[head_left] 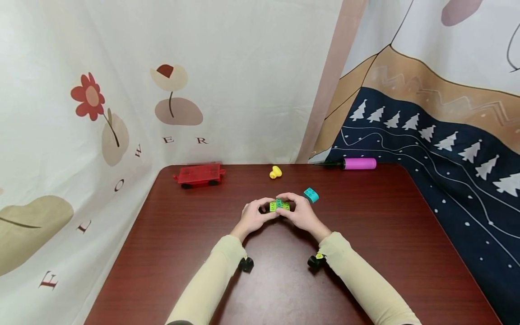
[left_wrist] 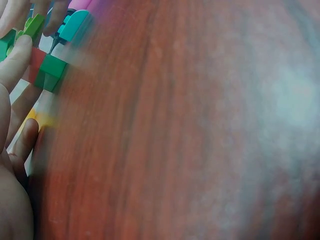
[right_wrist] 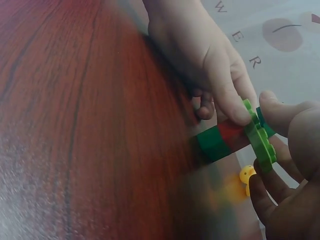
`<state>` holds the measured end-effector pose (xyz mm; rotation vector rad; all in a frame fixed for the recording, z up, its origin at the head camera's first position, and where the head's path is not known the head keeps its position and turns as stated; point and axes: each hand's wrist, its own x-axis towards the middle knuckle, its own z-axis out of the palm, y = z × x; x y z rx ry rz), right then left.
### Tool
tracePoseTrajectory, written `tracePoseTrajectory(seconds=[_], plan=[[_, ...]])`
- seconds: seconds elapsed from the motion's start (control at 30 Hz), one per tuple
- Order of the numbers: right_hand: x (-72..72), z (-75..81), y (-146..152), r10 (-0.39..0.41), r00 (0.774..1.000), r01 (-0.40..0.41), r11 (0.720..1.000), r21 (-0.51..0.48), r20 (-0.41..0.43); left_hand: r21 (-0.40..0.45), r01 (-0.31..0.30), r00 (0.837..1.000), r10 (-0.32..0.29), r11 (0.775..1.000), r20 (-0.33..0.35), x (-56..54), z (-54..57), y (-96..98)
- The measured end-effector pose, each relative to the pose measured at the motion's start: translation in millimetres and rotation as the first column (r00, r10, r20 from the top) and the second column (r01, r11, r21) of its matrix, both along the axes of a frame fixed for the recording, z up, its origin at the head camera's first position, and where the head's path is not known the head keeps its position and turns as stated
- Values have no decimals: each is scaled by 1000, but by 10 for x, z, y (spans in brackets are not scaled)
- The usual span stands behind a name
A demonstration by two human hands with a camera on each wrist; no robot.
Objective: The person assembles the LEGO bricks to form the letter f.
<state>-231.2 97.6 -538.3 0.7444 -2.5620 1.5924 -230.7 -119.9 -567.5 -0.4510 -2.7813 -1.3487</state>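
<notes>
Both hands meet over the middle of the table around a small stack of toy building bricks. The stack has a dark green brick point(right_wrist: 212, 143) at the bottom, a red brick point(right_wrist: 232, 135) above it, then a lime green studded piece point(right_wrist: 262, 145) and a small green-teal brick point(head_left: 278, 203) on top. My left hand point(head_left: 253, 216) pinches the lime piece at its left side between thumb and fingers. On the other side, my right hand point(head_left: 301, 212) grips it too, its thumb at the top brick in the right wrist view. A turquoise brick point(head_left: 311, 195) lies just beyond the right hand.
At the back left of the table point(head_left: 162, 271) stands a red wheeled wagon point(head_left: 199, 174). A yellow duck-shaped toy point(head_left: 275, 172) sits at the back middle. A purple-handled tool with a thin black shaft point(head_left: 359, 163) lies along the back edge, before a printed curtain point(head_left: 252, 90).
</notes>
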Motion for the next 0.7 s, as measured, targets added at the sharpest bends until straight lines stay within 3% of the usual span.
tracePoseTrajectory(seconds=[0.7], plan=[[33,-74,-37,-26,999,26,1000,-16,-23,-24,-5,1000,4,1000,-12,22,4,-2]])
